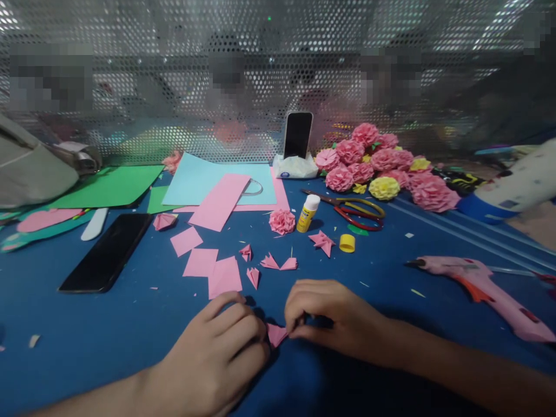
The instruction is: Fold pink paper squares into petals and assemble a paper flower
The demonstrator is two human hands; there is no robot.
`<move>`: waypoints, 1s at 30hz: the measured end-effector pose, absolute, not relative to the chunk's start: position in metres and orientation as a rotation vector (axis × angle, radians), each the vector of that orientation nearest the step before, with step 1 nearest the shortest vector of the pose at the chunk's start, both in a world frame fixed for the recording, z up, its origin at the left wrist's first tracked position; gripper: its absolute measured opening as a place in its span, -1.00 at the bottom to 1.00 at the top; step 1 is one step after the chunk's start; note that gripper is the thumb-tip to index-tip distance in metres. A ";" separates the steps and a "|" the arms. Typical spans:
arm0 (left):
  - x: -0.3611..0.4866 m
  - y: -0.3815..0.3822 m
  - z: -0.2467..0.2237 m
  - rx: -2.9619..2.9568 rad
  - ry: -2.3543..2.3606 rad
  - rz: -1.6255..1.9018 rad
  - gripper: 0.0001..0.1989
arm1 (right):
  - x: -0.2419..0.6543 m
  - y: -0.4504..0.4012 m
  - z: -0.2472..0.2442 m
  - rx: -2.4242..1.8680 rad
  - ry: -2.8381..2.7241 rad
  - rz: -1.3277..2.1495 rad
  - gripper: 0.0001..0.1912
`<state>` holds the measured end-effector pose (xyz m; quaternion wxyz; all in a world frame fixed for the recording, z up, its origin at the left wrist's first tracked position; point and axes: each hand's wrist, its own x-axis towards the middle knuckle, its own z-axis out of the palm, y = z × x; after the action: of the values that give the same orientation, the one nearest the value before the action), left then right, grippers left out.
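Note:
A small folded piece of pink paper (276, 335) is between my two hands, low in the middle of the head view. My left hand (221, 353) has its fingers curled against the paper's left side, covering part of it. The thumb and forefinger of my right hand (332, 318) pinch its right corner. Just beyond my hands lie small folded pink pieces (253, 277) and several pink paper squares (225, 277). A glue stick (307, 214) stands upright without its yellow cap (347, 243), which sits to its right beside a pink paper star (322, 242).
A pink glue gun (486, 284) lies at the right. Scissors (356, 209) and a heap of paper flowers (362, 162) are behind. At the left lies a black phone (107, 253); another phone (298, 135) stands against the perforated metal screen (182, 87). Coloured sheets (113, 185) lie back left.

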<state>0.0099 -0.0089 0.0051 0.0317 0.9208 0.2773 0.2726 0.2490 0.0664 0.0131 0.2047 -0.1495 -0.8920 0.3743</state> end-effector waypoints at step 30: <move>0.011 -0.008 0.006 3.170 0.696 0.729 -0.61 | 0.257 0.080 0.007 -0.390 -2.536 0.905 -0.75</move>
<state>0.0108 -0.0083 0.0058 -0.0925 0.9489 0.2084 0.2181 0.2569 0.0797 0.0074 0.2087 -0.1400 -0.9116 0.3252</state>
